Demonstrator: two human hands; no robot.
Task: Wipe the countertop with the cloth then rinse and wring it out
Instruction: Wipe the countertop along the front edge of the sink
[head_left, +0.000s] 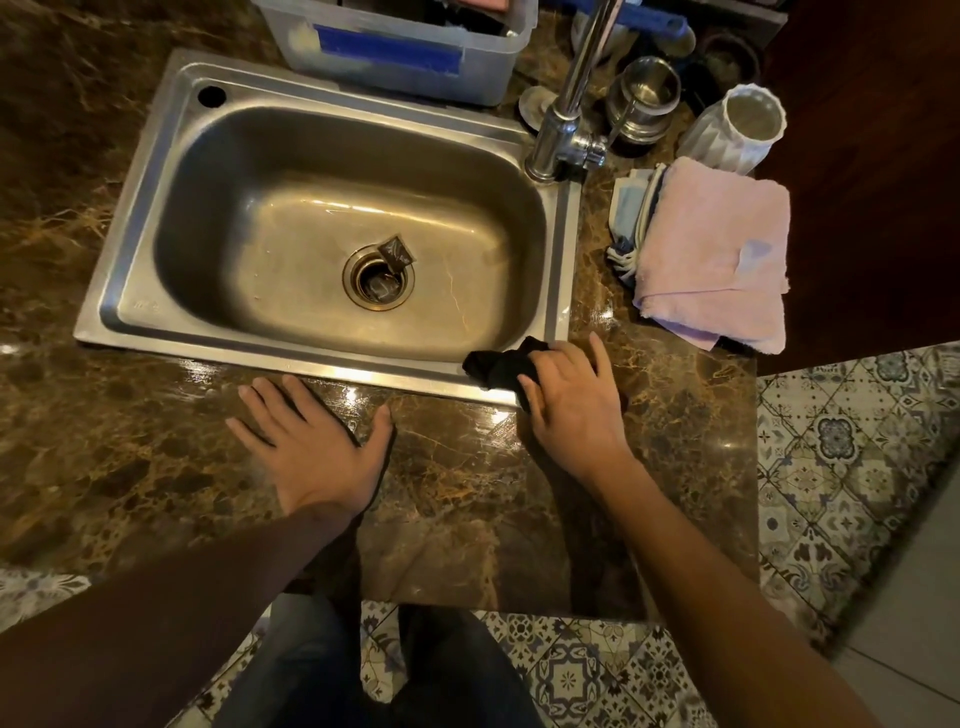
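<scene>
Black cloth (501, 366) bunched under right hand (569, 400), fingers pressing it at sink (332, 364) rim's near-right corner; left hand (317, 441) flat, released on counter (467, 467).

No readable text anywhere. Sink (332, 332) has a faint stamped mark on the near-left rim, too small to read. Dark packet (396, 251) by the drain shows a pale print, illegible. Bin (395, 57) carries blue tape, no lettering visible. Pink towel (714, 254) has a pale tag, blank as far as can be seen.
</scene>
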